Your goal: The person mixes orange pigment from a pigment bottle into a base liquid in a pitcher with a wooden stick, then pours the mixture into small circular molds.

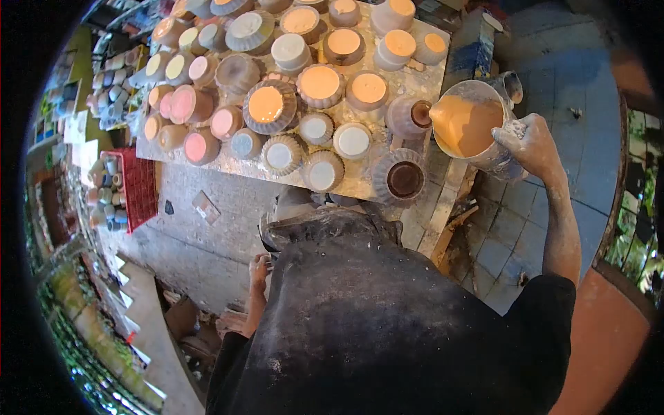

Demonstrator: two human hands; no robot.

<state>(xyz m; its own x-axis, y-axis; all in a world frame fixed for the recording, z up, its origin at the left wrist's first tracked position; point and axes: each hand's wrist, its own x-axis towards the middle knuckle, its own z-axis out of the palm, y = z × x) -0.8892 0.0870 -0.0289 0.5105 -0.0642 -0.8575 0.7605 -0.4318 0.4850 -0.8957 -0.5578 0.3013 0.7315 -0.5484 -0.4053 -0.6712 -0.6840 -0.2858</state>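
Note:
My right hand (529,145) is closed around the handle of a smeared pitcher (494,164). Thick orange liquid (467,124) fills the tilted pitcher up to its spout. That spout is right at the rim of a translucent mold (398,117) with a dark opening, by the table's right edge. In front stands a fluted mold (382,181), its opening dark brown. Neighbouring fluted molds hold orange (265,104) and whitish (351,140) fillings. My left hand (259,271) hangs low beside my dark apron (346,304), fingers loosely bent and apart, with nothing visible in them.
Many filled molds crowd the splattered table (238,164), some with pink fillings (196,147). A red crate (140,190) of small pots sits on the floor to the left. Behind the pitcher is another cup-like container (512,88). A wooden plank (443,214) runs along the table's right side.

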